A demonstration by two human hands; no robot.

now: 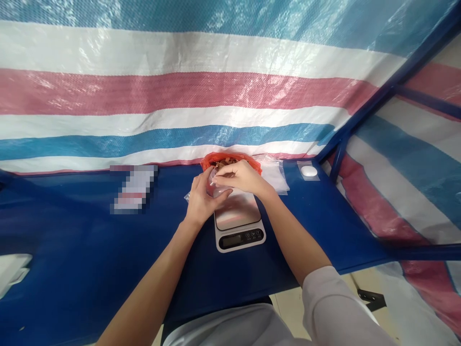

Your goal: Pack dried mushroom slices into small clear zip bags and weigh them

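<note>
Clear plastic bag [216, 185] pinched by both hands, left [201, 199], right [239, 177], one scale [238, 218], one orange bag [230, 161]

- The tabletop [90, 240] has a dark blue cover.
- The tarp [180, 86] behind it has wide stripes: white, pink-red and light blue.
- The frame bars [363, 113] are dark blue.
- The scale [238, 218] is white with a shiny silver plate and a dark display.
- The bag [248, 161] behind the scale is orange-red, with brown pieces inside.
- The small bag [216, 185] between the hands is clear.
- The sleeve [334, 302] is pale grey-white.
</note>
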